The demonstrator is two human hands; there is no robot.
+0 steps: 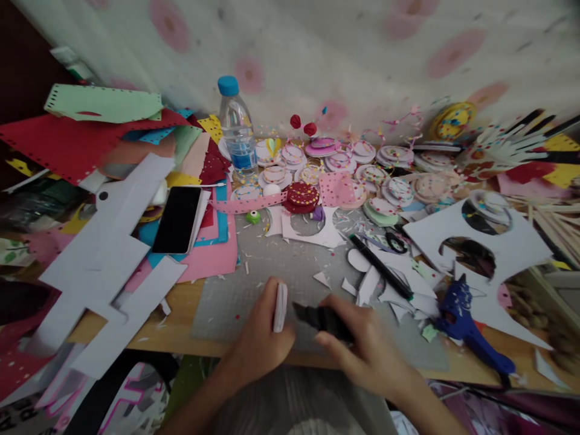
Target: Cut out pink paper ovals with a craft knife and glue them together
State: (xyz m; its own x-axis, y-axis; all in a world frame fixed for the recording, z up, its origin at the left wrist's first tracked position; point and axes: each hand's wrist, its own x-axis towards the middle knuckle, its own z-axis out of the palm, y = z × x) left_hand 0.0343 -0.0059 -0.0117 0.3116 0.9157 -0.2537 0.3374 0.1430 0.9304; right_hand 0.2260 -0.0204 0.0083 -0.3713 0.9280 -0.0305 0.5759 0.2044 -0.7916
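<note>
Near the front edge of the grey cutting mat point(217, 308), my left hand point(260, 338) grips a small stack of white foam board pieces point(280, 307), seen edge-on. My right hand point(362, 341) is wrapped round a black utility knife point(330, 320), somewhat blurred. The knife's dark tip points left at the stack, with a small gap between them. White offcuts point(322, 279) lie on the mat beyond my hands. A black marker point(380, 266) rests on more white scraps to the right.
A blue glue gun point(469, 326) lies at the right. Behind the mat stand a water bottle point(238, 130) and several decorated discs point(302, 196). A phone point(177, 219) and cut white board point(113, 241) lie left, by coloured sheets point(67, 142). Brushes point(521, 139) fill a cup at the back right.
</note>
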